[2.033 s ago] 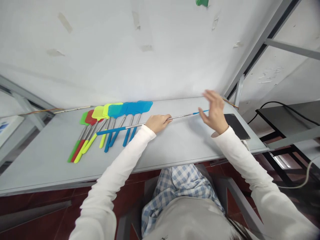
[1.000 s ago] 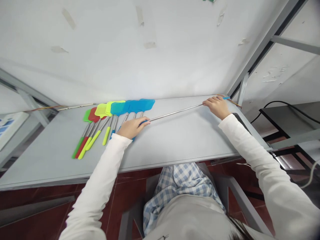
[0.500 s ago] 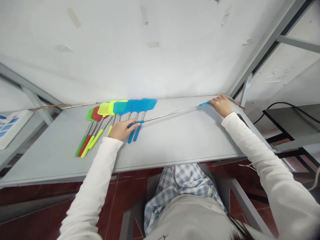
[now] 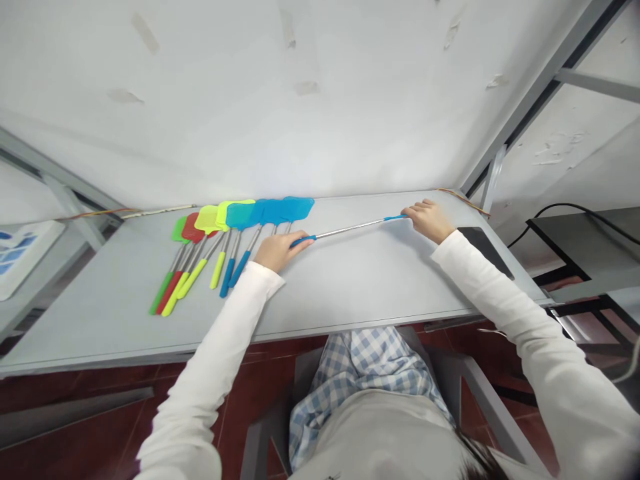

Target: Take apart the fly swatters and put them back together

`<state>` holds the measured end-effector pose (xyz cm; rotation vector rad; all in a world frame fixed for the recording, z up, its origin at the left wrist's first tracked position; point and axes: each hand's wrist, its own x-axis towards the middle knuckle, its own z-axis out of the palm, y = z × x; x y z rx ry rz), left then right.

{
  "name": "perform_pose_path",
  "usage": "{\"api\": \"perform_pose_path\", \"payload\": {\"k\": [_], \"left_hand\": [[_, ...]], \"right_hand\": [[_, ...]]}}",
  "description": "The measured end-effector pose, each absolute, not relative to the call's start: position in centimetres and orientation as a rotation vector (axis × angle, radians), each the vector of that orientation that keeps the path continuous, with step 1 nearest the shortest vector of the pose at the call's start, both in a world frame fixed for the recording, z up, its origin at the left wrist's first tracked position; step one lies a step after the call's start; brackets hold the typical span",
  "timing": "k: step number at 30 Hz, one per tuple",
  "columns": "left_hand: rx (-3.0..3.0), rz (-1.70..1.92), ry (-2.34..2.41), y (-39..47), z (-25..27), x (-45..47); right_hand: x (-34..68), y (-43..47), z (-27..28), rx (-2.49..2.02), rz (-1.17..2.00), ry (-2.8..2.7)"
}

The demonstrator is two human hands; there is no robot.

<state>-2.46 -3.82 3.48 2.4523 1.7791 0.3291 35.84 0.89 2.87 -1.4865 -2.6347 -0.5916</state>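
A blue telescopic fly swatter (image 4: pixel 350 229) stretches between my two hands above the table, its metal rod sloping slightly up to the right. My left hand (image 4: pixel 280 249) is closed round its blue handle. At the other end my right hand (image 4: pixel 427 219) grips the swatter head, which the fingers mostly hide. Left of and behind my left hand lies a row of fly swatters with blue heads (image 4: pixel 295 208), yellow-green heads (image 4: pixel 206 219), a red head (image 4: pixel 191 228) and a green head (image 4: pixel 179 230). Their handles point toward me; my left hand and sleeve cover some of the blue ones.
The grey table (image 4: pixel 360 287) runs along a white wall (image 4: pixel 350 120). A flat black object (image 4: pixel 485 250) lies by my right forearm. Thin wires (image 4: pixel 463 200) trail at the back right corner. Metal frame posts (image 4: pixel 530 93) stand at both sides.
My left hand has moved right with the handle, and my right hand has come slightly left. The rod between them looks shorter. More of the black object shows.
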Motion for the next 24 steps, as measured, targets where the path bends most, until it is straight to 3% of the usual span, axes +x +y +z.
{"api": "perform_pose_path", "payload": {"k": [24], "left_hand": [[2.557, 0.208, 1.622, -2.3, 1.0, 2.1]], "right_hand": [[31.8, -2.4, 3.4, -1.35, -0.652, -2.721]]}}
